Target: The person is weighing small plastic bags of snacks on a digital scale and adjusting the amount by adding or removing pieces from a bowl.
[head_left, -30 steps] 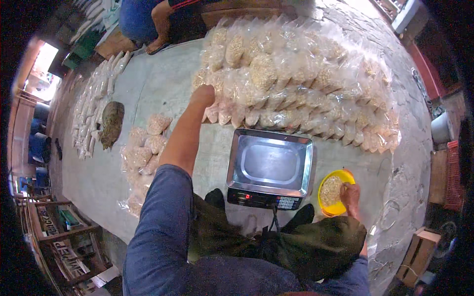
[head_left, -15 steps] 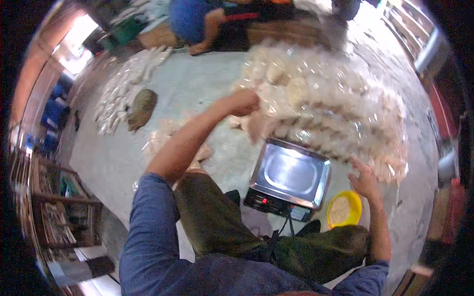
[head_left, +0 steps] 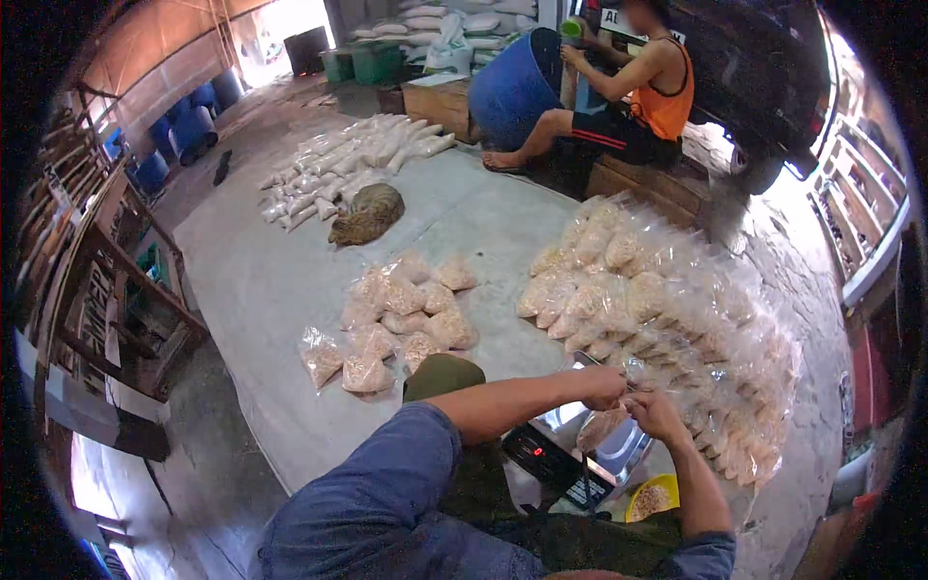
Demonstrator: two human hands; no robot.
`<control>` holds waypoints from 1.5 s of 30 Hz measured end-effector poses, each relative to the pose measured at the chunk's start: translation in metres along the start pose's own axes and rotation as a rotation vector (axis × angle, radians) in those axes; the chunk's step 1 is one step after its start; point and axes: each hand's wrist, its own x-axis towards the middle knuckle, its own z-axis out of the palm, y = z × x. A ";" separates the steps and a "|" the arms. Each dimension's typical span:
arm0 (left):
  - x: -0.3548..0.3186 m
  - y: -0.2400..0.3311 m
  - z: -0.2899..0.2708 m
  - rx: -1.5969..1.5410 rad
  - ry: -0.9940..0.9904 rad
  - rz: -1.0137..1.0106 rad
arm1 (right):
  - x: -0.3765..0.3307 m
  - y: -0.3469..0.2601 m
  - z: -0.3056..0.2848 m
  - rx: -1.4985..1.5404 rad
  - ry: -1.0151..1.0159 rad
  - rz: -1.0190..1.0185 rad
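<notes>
Left hand (head_left: 604, 385) closed, fingers gripping the top of a clear plastic bag (head_left: 597, 430), which hangs tilted over the scale (head_left: 570, 472), pale pinkish bits low inside; right hand (head_left: 659, 416) just beside it, fingers pinching the same bag near its top. Around them, left to right: white filled packs (head_left: 348, 164) heaped on the grey floor sheet (head_left: 271, 319); tabby cat (head_left: 369, 215) curled up just beside them; loose cluster of filled clear bags (head_left: 401, 314) nearer the hands; blue barrel (head_left: 517, 92) at the back; scale with shiny tray, red display lit; seated person (head_left: 667, 101) in orange top near the barrel; yellow bowl (head_left: 673, 488) near the scale, pale bits inside; big block of bags (head_left: 667, 333) in rows, far right.
</notes>
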 end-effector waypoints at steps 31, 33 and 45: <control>0.004 0.013 0.016 0.058 -0.022 -0.488 | -0.064 0.032 -0.011 -0.311 -0.034 -0.062; 0.006 0.011 0.018 0.065 -0.130 -0.473 | -0.057 0.024 -0.009 -0.288 -0.109 0.008; 0.027 -0.010 0.039 0.075 -0.126 -0.329 | -0.062 0.025 -0.007 -0.396 -0.199 0.050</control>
